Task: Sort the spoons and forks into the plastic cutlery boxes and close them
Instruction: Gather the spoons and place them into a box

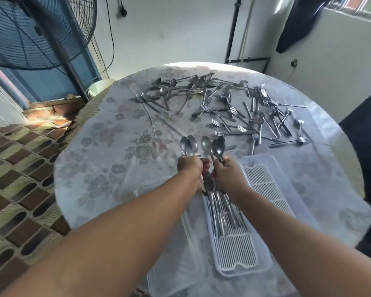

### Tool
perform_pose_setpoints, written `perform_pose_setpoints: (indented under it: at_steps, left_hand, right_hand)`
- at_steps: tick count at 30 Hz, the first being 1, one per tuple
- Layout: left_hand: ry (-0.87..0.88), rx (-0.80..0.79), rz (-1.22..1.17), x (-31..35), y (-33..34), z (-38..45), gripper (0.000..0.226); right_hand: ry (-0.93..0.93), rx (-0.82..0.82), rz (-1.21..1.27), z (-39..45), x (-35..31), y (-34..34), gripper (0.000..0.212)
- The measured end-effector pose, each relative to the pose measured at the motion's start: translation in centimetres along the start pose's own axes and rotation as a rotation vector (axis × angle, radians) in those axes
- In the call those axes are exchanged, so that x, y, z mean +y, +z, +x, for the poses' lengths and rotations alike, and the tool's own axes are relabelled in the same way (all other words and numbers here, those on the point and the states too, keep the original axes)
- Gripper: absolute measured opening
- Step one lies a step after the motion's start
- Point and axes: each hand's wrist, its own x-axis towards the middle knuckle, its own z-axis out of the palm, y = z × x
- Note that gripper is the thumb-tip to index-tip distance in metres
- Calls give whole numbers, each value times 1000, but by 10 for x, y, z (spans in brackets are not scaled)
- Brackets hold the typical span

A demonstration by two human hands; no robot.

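The head camera is looking forward and down over a round table (pixel 94 159) covered in a pale flowered cloth.

Both forearms are reaching out from the bottom of the view and meeting near the middle of the table. The left hand (pixel 190 166) is closing in a fist around the handles of a small bunch of spoons (pixel 189 144), their bowls standing up and pointing away from the person. The right hand (pixel 225 173) is gripping a second bunch of spoons (pixel 214 145) the same way, bowls up and away. The two hands are sitting just beside each other, nearly touching.

Directly under and just nearer than the hands, a clear plastic cutlery box (pixel 236 249) with a white slotted tray is lying on the table, its long side running from the hands back toward the person. Cutlery is already lying in its far half, handles running along that same line. So the held spoons are already pointing along the box's length and, by my reading, only need lowering; both hands are about equally near.

A second box (pixel 266 181) is lying just to the right, slightly angled and apparently holding nothing yet.

At the far side of the table, loose spoons (pixel 169 88) are lying scattered toward the left and loose forks (pixel 255 112) toward the right, well apart from the hands. No lid can be clearly made out.
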Motion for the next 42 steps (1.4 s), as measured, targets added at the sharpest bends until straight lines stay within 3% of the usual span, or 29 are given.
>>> perform_pose_setpoints:
  at_steps: [2, 6, 13, 22, 32, 39, 42]
  left_hand:
    - [-9, -6, -21, -19, 5, -13, 28]
    - [28, 60, 64, -45, 8, -29, 16]
    - [75, 245, 193, -62, 4, -43, 26]
    - [84, 213, 156, -75, -6, -51, 4]
    - [145, 211, 302, -82, -4, -46, 15]
    - [163, 179, 353, -78, -2, -48, 18]
    - [156, 167, 374, -78, -3, -50, 17]
  right_hand:
    - [-12, -2, 69, -22, 12, -7, 26]
    - [48, 21, -52, -51, 50, -11, 17]
    - [12, -57, -335, -62, 70, -11, 24]
    - [-99, -18, -445, -51, 72, -8, 26]
    - [-63, 39, -328, -44, 74, -16, 8]
    - [-71, 24, -216, -48, 72, -25, 27]
    - [-25, 55, 9, -49, 68, -24, 31]
